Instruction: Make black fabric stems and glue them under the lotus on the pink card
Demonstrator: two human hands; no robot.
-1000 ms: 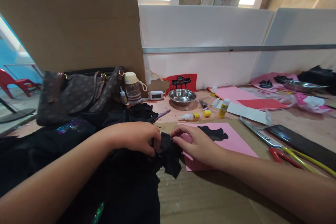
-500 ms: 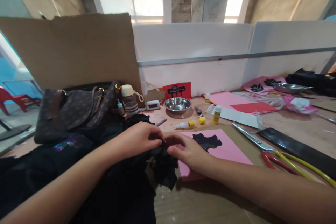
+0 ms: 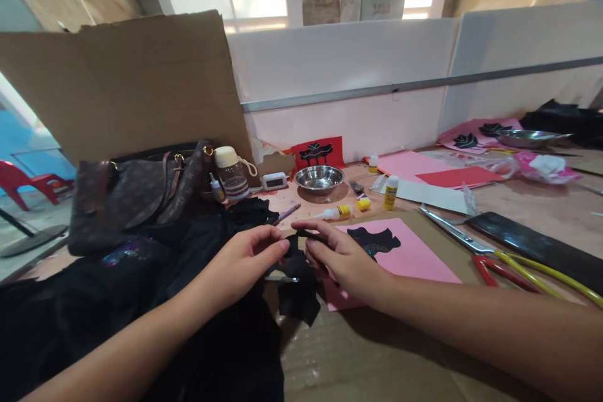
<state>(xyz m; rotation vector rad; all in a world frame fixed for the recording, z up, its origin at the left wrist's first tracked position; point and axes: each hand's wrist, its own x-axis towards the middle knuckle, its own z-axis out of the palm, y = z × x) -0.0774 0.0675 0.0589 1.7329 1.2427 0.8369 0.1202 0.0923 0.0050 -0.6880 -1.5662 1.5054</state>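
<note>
A cut piece of black cloth [image 3: 300, 301] with an uneven edge hangs between my hands. My left hand [image 3: 249, 257] pinches its upper edge between thumb and fingertips. Fingers bent around the cloth's right side, my right hand [image 3: 346, 257] also grips it, partly hiding what lies in its fingers. Below the left fingertips a thin silver tool tip [image 3: 282, 279] shows; its kind is unclear. Just right of the cloth lies a pink sheet [image 3: 414, 257] bearing a black cloth shape [image 3: 377, 242], partly covered by my right hand. A large heap of black cloth [image 3: 202, 326] fills the left front.
Large scissors [image 3: 485, 254] with red and yellow handles lie at right beside a long black object [image 3: 532, 245]. Beyond my hands stand a steel bowl [image 3: 319, 179], small glue bottles [image 3: 391, 193] and a lidded jar [image 3: 232, 176]. A brown handbag [image 3: 127, 201] is at left.
My fingers have shifted along the cloth's upper edge, and my right index finger now extends farther left. The cloth hangs flatter, and the silver tip has come into view.
</note>
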